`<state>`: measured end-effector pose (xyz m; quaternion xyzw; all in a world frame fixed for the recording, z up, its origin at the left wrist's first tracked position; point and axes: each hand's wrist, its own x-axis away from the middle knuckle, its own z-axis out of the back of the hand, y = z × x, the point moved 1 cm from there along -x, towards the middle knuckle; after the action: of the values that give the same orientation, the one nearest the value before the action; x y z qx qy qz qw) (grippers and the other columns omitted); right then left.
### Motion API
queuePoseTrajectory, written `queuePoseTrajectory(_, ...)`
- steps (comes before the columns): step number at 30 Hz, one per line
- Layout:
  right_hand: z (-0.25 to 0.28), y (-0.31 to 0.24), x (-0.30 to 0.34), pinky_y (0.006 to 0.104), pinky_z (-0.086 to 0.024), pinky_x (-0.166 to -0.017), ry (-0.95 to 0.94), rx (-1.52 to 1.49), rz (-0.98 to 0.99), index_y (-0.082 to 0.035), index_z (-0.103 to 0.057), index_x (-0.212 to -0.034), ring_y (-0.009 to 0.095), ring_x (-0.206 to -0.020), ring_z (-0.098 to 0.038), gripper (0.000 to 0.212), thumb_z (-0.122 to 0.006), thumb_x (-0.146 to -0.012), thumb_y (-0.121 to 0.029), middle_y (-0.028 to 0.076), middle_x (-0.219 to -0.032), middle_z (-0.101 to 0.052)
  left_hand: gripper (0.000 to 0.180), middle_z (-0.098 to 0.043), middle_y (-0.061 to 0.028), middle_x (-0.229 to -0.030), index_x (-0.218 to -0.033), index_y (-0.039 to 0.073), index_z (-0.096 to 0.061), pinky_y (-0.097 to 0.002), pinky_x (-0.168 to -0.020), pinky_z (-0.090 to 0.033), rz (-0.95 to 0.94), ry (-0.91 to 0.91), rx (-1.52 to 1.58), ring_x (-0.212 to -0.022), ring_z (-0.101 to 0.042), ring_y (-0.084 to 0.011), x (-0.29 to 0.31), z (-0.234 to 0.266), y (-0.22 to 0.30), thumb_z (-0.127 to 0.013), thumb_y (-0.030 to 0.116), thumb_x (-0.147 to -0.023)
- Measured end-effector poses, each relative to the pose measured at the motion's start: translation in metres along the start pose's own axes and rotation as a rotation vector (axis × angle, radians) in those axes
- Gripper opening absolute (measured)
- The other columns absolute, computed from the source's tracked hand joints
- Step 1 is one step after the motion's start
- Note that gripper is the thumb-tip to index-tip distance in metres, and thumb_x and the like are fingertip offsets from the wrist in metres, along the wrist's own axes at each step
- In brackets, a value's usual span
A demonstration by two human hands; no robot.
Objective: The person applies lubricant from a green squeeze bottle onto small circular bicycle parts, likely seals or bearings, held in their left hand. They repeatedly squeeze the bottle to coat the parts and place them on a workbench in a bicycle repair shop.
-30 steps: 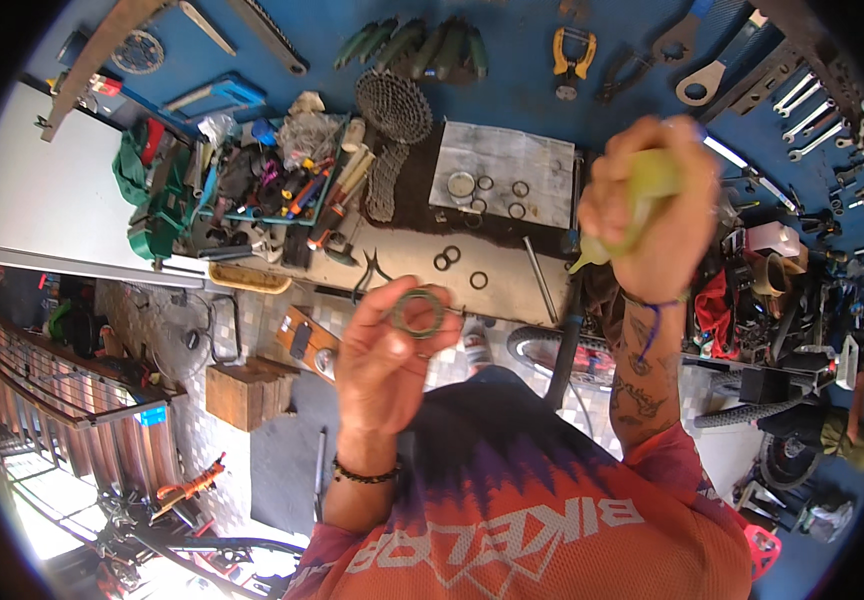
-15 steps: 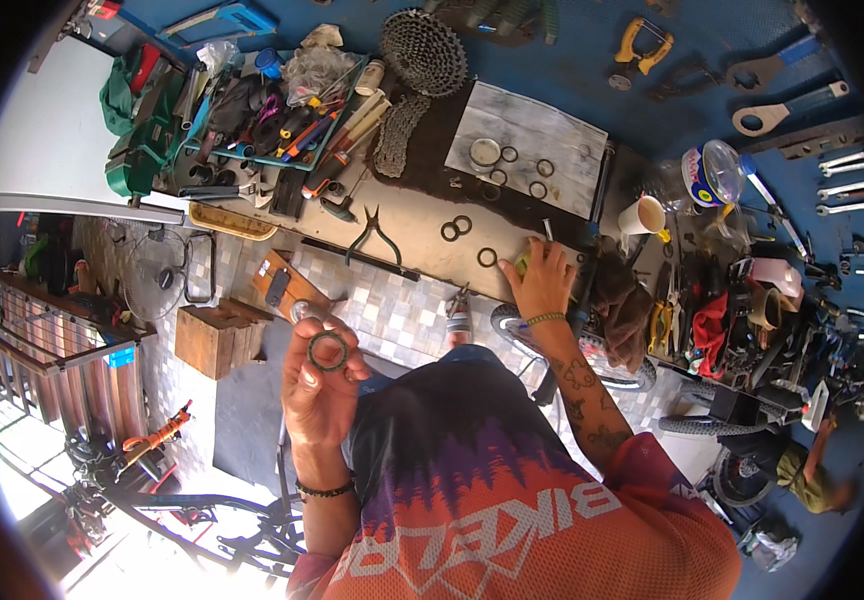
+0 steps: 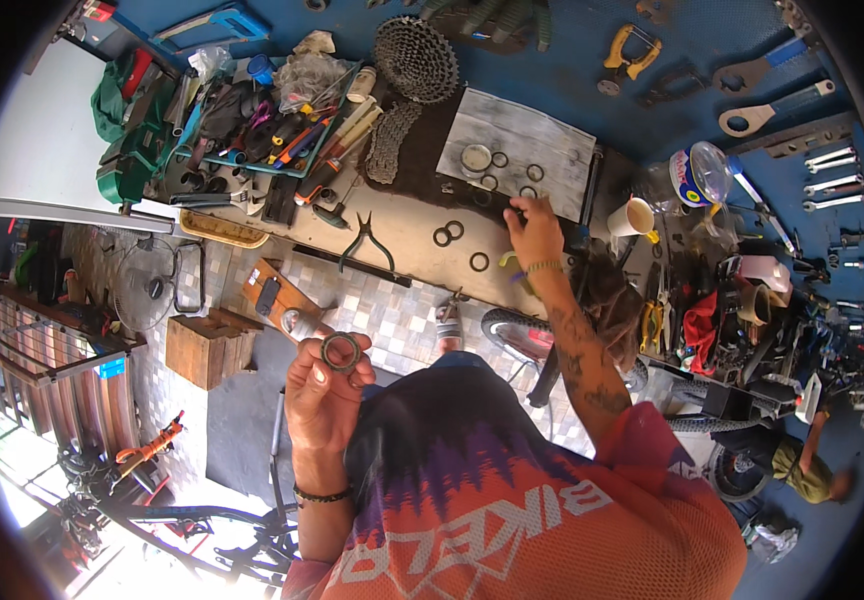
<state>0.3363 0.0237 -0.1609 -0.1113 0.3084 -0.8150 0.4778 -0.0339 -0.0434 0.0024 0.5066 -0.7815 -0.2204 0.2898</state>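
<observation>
Pinched in the fingers of my left hand (image 3: 324, 385), a ring-shaped bearing (image 3: 340, 350) is held up in front of my body, off the bench. My right hand (image 3: 536, 238) reaches over the right part of the bench, fingers bent and apart, fingertips beside the lower edge of a stained paper sheet (image 3: 512, 118). I make out nothing in it. Several dark rings lie on this sheet around a small round tin (image 3: 475, 157). On the bare bench, left of my right hand, are a single ring (image 3: 479, 262) and an overlapping pair of rings (image 3: 448, 234).
Pliers (image 3: 365, 245) lie at the bench's front edge. Farther left stands a tool-filled tray (image 3: 292, 165); a chain (image 3: 392, 140) and a cassette (image 3: 415, 60) lie behind. To the right are a paper cup (image 3: 632, 217) and a brown cloth (image 3: 602, 300). Another person is at far right.
My right hand has lifted from the front of the bench and moved away from me, toward the paper sheet. My left hand still holds the bearing, turned slightly.
</observation>
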Motion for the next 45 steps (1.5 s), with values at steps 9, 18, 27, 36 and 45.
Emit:
queuePoseTrajectory(9,-0.017,0.03,-0.108,0.0467,-0.059,-0.088,-0.091,0.096,0.08,-0.016,-0.073,-0.116,0.034,-0.104,-0.072,0.03,-0.081,-0.089,-0.025,0.012,-0.115,-0.07,0.029,-0.07,-0.0276,-0.126,-0.112,0.0,-0.07,-0.0384,-0.088,-0.064,-0.02,0.024,-0.05,-0.1,-0.076,-0.0297,0.009,0.001,0.018,-0.077,0.024,-0.098)
queuePoseTrajectory(18,-0.039,0.017,-0.125,0.0443,-0.058,-0.086,-0.143,0.183,0.22,-0.011,-0.071,-0.115,0.035,-0.1,-0.071,0.035,-0.085,-0.084,-0.018,0.015,-0.114,-0.067,0.03,-0.071,-0.0267,-0.125,-0.113,-0.001,-0.07,-0.0389,-0.089,-0.064,-0.039,0.023,-0.063,-0.1,-0.076,-0.0297,0.012,0.004,0.023,-0.076,0.024,-0.099)
queuePoseTrajectory(27,0.015,-0.042,-0.059,0.026,-0.06,-0.08,-0.175,-0.66,-0.051,-0.001,-0.074,-0.102,0.016,-0.093,-0.076,0.017,-0.083,-0.088,-0.004,0.011,-0.098,-0.079,0.026,-0.068,-0.0298,-0.129,-0.115,-0.001,-0.07,-0.0408,-0.093,-0.063,-0.029,0.01,-0.024,-0.103,-0.075,-0.0315,0.0,-0.003,0.019,-0.074,0.02,-0.1)
queuePoseTrajectory(36,0.101,-0.174,0.08,0.0313,-0.06,-0.097,-0.273,-1.158,0.162,0.006,-0.074,-0.106,0.021,-0.11,-0.073,0.019,-0.081,-0.088,0.004,0.02,-0.124,-0.072,0.018,-0.07,-0.0306,-0.125,-0.111,-0.001,-0.07,-0.0429,-0.093,-0.064,-0.019,-0.237,0.037,-0.109,-0.075,-0.0341,-0.034,-0.039,0.009,-0.069,0.015,-0.103)
queuePoseTrajectory(45,0.18,-0.203,0.089,0.033,-0.06,-0.094,-0.153,-0.869,0.457,0.001,-0.072,-0.124,0.023,-0.103,-0.075,0.044,-0.086,-0.082,0.0,0.013,-0.116,-0.074,0.021,-0.07,-0.0311,-0.125,-0.11,-0.003,-0.069,-0.0436,-0.092,-0.064,-0.059,-0.329,-0.095,-0.106,-0.076,-0.0338,-0.045,-0.075,0.005,-0.073,0.016,-0.101)
